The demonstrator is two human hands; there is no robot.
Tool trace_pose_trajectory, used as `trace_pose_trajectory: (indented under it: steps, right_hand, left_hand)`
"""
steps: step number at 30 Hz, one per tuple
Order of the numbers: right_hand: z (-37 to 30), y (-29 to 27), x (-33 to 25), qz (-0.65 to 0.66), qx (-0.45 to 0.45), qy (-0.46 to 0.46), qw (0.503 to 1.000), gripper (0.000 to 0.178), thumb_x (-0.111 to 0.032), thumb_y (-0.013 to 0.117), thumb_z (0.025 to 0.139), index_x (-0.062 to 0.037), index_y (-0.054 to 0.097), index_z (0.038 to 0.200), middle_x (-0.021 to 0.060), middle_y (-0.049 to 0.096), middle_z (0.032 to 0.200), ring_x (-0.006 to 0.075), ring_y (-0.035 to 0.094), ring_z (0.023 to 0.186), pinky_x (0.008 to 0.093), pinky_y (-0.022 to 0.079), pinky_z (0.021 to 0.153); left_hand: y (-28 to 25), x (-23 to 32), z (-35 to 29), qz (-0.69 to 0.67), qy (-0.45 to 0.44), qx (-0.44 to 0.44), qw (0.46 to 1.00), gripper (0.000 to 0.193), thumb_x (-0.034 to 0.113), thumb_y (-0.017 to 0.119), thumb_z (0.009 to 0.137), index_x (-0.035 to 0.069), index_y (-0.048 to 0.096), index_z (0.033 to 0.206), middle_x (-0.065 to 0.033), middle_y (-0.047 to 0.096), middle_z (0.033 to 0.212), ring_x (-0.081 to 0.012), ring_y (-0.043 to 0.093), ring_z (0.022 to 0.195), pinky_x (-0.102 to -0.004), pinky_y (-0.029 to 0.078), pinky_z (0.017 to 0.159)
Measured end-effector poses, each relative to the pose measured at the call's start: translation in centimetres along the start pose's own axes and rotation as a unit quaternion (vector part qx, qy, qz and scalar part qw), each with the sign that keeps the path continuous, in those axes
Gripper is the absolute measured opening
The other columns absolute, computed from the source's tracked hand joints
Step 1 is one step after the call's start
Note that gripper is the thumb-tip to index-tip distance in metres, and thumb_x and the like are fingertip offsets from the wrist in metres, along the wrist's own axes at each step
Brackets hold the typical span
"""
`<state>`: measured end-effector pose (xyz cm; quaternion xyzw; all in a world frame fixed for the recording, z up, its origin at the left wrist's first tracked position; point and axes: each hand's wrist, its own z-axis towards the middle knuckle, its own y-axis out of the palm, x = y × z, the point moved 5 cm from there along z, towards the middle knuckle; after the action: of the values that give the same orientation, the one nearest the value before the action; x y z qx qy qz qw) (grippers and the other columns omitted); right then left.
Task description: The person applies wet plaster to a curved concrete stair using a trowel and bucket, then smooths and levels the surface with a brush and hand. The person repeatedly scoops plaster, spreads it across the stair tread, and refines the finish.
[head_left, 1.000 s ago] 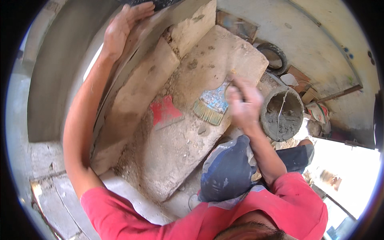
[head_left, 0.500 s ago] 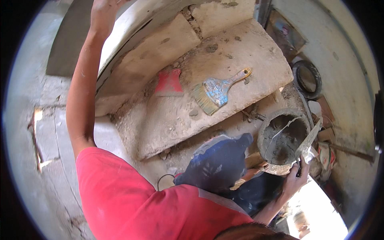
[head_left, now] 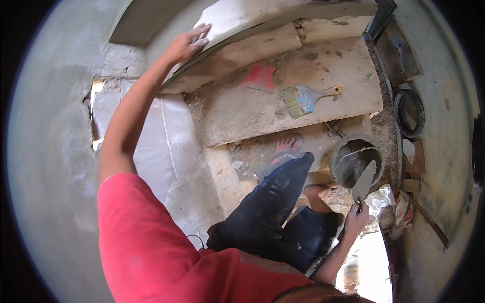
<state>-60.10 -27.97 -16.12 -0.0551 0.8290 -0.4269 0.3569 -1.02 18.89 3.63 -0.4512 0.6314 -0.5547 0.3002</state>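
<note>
My left arm reaches up and forward, and my left hand rests with its fingers spread at the pale edge of a ledge. At the lower right my right hand is closed round the handle of a pointed trowel. The blade points up and away, over the near right rim of a mortar bucket. Grey mortar coats the bucket inside, and a thin pale handle crosses its mouth. A wide paint-spattered brush lies on the dusty step, beside a red plastic scraper.
The concrete step runs across the middle, with my bare foot below it. Along the right wall stand a black tyre-like ring, a wooden stick and a white plastic bag. A wall with a gap rises at left.
The view has shifted, so the scene sits further right and my left hand shows whole. My right hand has brought the trowel leftward, its blade now over the bucket's near side.
</note>
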Motion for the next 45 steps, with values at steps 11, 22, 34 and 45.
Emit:
trace_pose_trajectory:
  steps: [11, 22, 34, 45]
  right_hand:
    - [4.4, 3.5, 0.5, -0.102, -0.113, 0.059, 0.987, 0.037, -0.016, 0.062, 0.089, -0.0025, 0.075, 0.121, 0.0260, 0.075, 0.113, 0.0408, 0.072, 0.110, 0.0467, 0.054, 0.098]
    - [4.2, 4.1, 0.8, -0.057, -0.147, 0.068, 0.985, 0.039, -0.016, 0.060, 0.094, 0.0013, 0.073, 0.126, 0.0242, 0.074, 0.122, 0.0372, 0.071, 0.115, 0.0431, 0.052, 0.102]
    - [4.6, 5.3, 2.7, -0.077, -0.148, 0.064, 0.984, 0.040, -0.019, 0.060, 0.095, 0.0025, 0.073, 0.126, 0.0248, 0.075, 0.119, 0.0369, 0.072, 0.115, 0.0427, 0.052, 0.102]
    - [4.7, 5.3, 3.9, -0.070, -0.145, 0.061, 0.985, 0.039, -0.016, 0.060, 0.092, -0.0006, 0.074, 0.125, 0.0239, 0.074, 0.123, 0.0367, 0.070, 0.117, 0.0430, 0.052, 0.103]
  left_hand:
    - [-0.3, -2.1, 0.5, 0.010, -0.060, 0.034, 0.998, 0.069, 0.051, 0.073, 0.093, 0.020, 0.056, 0.153, -0.0151, 0.054, 0.156, -0.0370, 0.055, 0.140, -0.0467, 0.044, 0.117]
    - [0.0, -9.9, -11.7, -0.016, -0.068, 0.105, 0.992, 0.067, 0.036, 0.082, 0.086, 0.011, 0.062, 0.145, -0.0187, 0.064, 0.141, -0.0377, 0.064, 0.125, -0.0425, 0.048, 0.110]
    - [0.8, -8.7, -11.7, -0.062, -0.096, 0.159, 0.981, 0.053, 0.019, 0.088, 0.081, 0.005, 0.071, 0.130, -0.0154, 0.072, 0.121, -0.0291, 0.072, 0.108, -0.0379, 0.056, 0.097]
    - [0.8, -8.5, -11.7, -0.050, -0.126, 0.132, 0.982, 0.056, 0.021, 0.088, 0.081, 0.006, 0.071, 0.132, -0.0157, 0.071, 0.123, -0.0283, 0.070, 0.113, -0.0377, 0.055, 0.100]
